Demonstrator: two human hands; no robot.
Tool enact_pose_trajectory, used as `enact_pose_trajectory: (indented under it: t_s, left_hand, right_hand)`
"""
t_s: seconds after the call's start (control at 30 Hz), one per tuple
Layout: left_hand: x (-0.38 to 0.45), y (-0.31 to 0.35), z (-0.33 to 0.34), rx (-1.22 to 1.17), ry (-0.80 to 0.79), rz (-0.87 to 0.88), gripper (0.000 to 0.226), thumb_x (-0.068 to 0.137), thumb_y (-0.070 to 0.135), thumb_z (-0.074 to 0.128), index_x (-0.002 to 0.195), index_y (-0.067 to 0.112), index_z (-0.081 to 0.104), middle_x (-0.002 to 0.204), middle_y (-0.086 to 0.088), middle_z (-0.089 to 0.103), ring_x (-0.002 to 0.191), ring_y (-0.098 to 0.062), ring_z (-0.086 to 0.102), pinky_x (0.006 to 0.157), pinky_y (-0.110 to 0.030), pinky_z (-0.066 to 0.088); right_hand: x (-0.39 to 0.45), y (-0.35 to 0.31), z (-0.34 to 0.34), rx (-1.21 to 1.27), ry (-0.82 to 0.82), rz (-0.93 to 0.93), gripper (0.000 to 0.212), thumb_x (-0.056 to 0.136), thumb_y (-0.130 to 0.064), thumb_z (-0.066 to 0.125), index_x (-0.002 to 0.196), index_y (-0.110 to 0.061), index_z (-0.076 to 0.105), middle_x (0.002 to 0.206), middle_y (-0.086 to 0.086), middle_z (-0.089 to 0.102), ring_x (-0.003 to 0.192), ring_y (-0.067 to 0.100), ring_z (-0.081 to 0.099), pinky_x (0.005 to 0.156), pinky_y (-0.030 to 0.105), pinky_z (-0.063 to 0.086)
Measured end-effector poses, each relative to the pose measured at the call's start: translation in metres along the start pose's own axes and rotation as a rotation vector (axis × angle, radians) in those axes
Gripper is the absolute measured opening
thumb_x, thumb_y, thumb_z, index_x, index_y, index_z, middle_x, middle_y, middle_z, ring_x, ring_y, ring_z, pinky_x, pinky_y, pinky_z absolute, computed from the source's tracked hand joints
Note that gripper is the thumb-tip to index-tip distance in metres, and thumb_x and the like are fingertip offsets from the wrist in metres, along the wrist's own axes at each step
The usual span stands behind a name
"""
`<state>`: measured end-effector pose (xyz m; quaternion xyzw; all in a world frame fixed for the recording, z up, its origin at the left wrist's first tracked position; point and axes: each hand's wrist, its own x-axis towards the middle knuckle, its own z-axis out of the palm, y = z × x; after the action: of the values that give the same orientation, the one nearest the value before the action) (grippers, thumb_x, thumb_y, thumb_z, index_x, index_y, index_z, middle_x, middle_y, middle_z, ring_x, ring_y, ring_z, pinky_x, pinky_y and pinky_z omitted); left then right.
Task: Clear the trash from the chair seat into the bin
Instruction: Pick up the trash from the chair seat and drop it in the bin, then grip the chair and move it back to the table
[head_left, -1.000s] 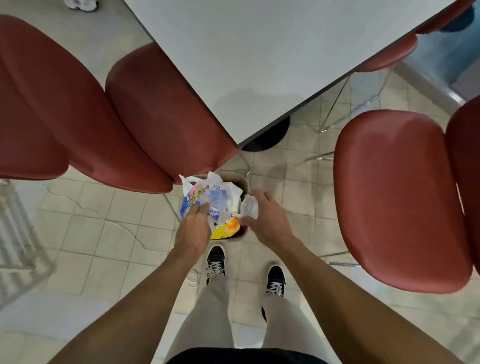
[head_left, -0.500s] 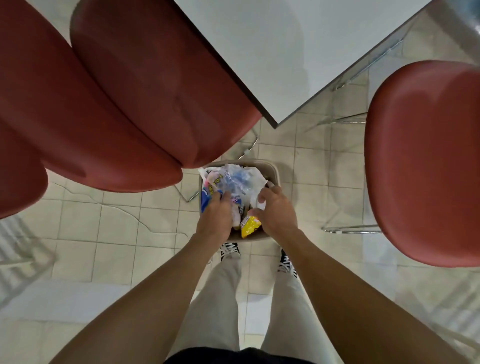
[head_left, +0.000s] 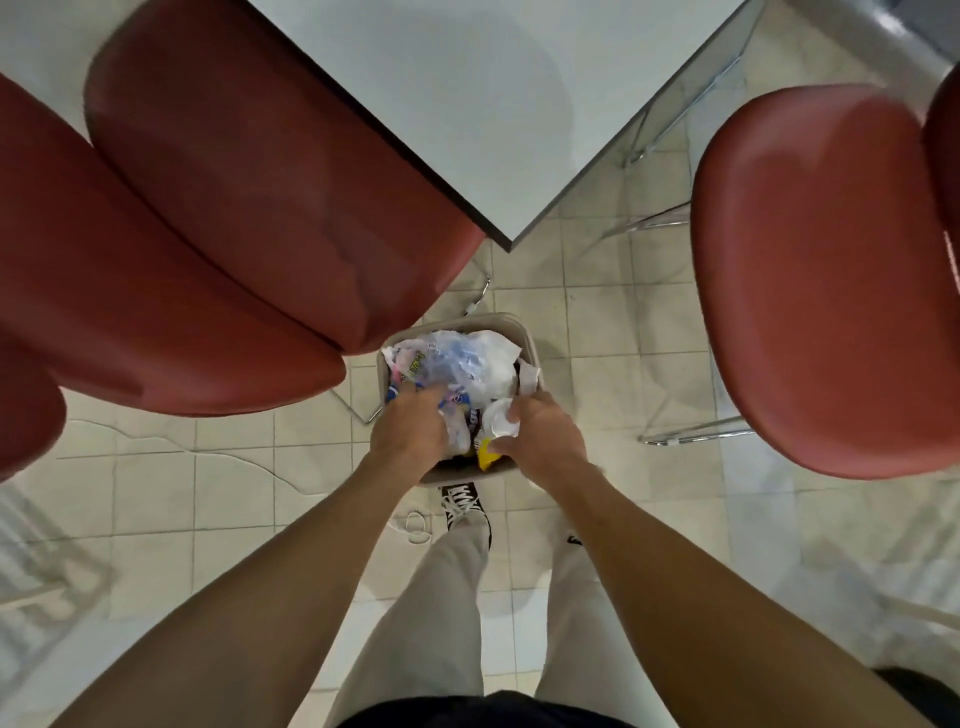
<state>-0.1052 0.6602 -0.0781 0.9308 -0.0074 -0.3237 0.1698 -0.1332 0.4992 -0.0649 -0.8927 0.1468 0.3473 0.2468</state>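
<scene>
Both hands mid-frame: left hand (head_left: 410, 431) pressing crumpled plastic wrappers (head_left: 457, 364) into the beige bin (head_left: 519, 330), right hand (head_left: 543, 434) pinching a white plastic cup (head_left: 500, 420), probably to compact it all.

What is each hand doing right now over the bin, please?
Left hand: fingers pressing into the plastic wrappers in the bin; grip cannot be told.
Right hand: fingers holding a small white cup.

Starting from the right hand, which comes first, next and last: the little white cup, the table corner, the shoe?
1. White cup: held in the right hand, over the bin.
2. Shoe: on the floor just below the hands.
3. Table corner: farthest, up beyond the bin.
</scene>
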Motion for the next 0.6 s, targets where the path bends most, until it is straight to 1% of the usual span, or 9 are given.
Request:
enact_pose_trajectory:
  t_s: [0.07, 0.13, 0.23, 0.3, 0.43, 0.53, 0.6]
  left_hand:
    - [-0.008, 0.004, -0.012, 0.023, 0.059, -0.01, 0.041, 0.087, 0.012, 0.052, 0.126, 0.026, 0.053, 0.116, -0.014, 0.059, 0.1, -0.035, 0.059, 0.077, -0.042, 0.05]
    - [-0.018, 0.01, -0.022, 0.065, 0.087, -0.042, 0.036, 0.087, 0.017, 0.055, 0.122, 0.027, 0.052, 0.111, -0.013, 0.063, 0.099, -0.035, 0.06, 0.075, -0.041, 0.049]
    - [-0.034, 0.023, -0.033, 0.095, 0.107, -0.097, 0.051, 0.087, 0.033, 0.062, 0.134, 0.032, 0.045, 0.121, -0.01, 0.059, 0.11, -0.033, 0.058, 0.087, -0.041, 0.047]
    - [-0.042, 0.034, -0.038, 0.129, 0.124, -0.098, 0.053, 0.086, 0.037, 0.061, 0.136, 0.033, 0.043, 0.126, -0.009, 0.054, 0.113, -0.031, 0.056, 0.09, -0.04, 0.045]
    - [-0.055, 0.06, -0.042, 0.219, 0.155, -0.079, 0.05, 0.086, 0.03, 0.057, 0.134, 0.029, 0.044, 0.131, -0.009, 0.046, 0.116, -0.03, 0.053, 0.09, -0.04, 0.044]
    - [-0.063, 0.08, -0.043, 0.248, 0.161, -0.075, 0.042, 0.085, 0.027, 0.055, 0.127, 0.024, 0.05, 0.127, -0.009, 0.049, 0.113, -0.03, 0.054, 0.087, -0.038, 0.044]
    - [-0.068, 0.093, -0.041, 0.244, 0.161, -0.077, 0.038, 0.085, 0.025, 0.055, 0.123, 0.024, 0.055, 0.122, -0.008, 0.053, 0.111, -0.03, 0.055, 0.085, -0.037, 0.044]
  right_hand:
    - [-0.008, 0.003, -0.006, 0.037, 0.018, -0.001, 0.047, 0.074, -0.034, 0.079, 0.111, -0.016, 0.057, 0.123, 0.002, 0.051, 0.107, 0.024, 0.057, 0.09, 0.036, 0.05]
    - [-0.016, 0.007, -0.011, 0.048, 0.022, -0.011, 0.043, 0.074, -0.031, 0.079, 0.109, -0.015, 0.058, 0.12, 0.005, 0.051, 0.104, 0.024, 0.058, 0.088, 0.035, 0.05]
    - [-0.026, 0.012, -0.019, 0.036, 0.021, -0.023, 0.041, 0.078, -0.03, 0.075, 0.113, -0.016, 0.058, 0.121, 0.006, 0.049, 0.105, 0.027, 0.058, 0.089, 0.033, 0.048]
    - [-0.033, 0.015, -0.024, 0.034, 0.025, -0.034, 0.041, 0.081, -0.028, 0.072, 0.118, -0.017, 0.057, 0.123, 0.006, 0.048, 0.108, 0.027, 0.057, 0.089, 0.032, 0.047]
    - [-0.045, 0.025, -0.038, 0.054, 0.064, -0.061, 0.038, 0.085, -0.024, 0.066, 0.121, -0.019, 0.056, 0.126, 0.007, 0.047, 0.111, 0.028, 0.056, 0.089, 0.033, 0.046]
    - [-0.055, 0.038, -0.054, 0.08, 0.087, -0.081, 0.035, 0.086, -0.021, 0.062, 0.121, -0.016, 0.055, 0.127, 0.009, 0.046, 0.114, 0.029, 0.054, 0.092, 0.033, 0.044]
    - [-0.059, 0.049, -0.067, 0.117, 0.112, -0.077, 0.035, 0.085, -0.019, 0.061, 0.12, -0.017, 0.056, 0.124, 0.008, 0.047, 0.114, 0.028, 0.054, 0.093, 0.033, 0.044]
